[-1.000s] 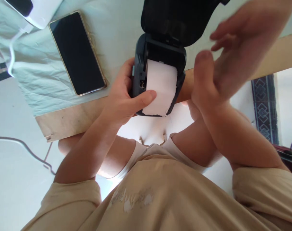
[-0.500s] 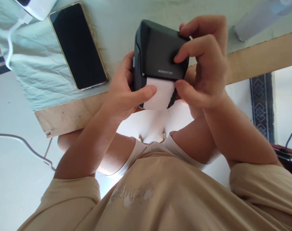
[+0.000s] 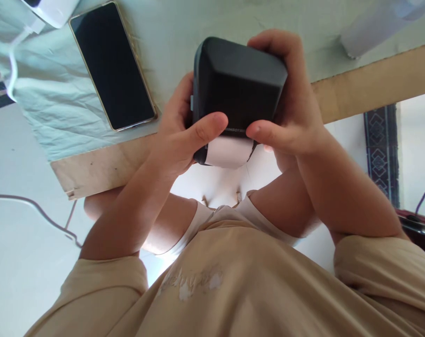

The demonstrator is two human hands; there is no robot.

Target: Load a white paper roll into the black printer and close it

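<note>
- Over the table's near edge (image 3: 373,86), the left hand (image 3: 179,140) and right hand (image 3: 292,121) clasp a dark label printer (image 3: 238,82).
- White paper (image 3: 228,152) pokes from its lower slot.
- A phone (image 3: 112,65) lies near the left edge.

Left hand (image 3: 179,135), right hand (image 3: 289,121) clasp black printer (image 3: 236,84); paper (image 3: 228,152) protrudes.

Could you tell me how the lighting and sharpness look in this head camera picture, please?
Head view: bright, soft daylight; the floor by the white cable is washed out; the black label printer is sharp in the left hand and right hand; the phone screen shows no glare; the top-right corner is blurred.
</note>
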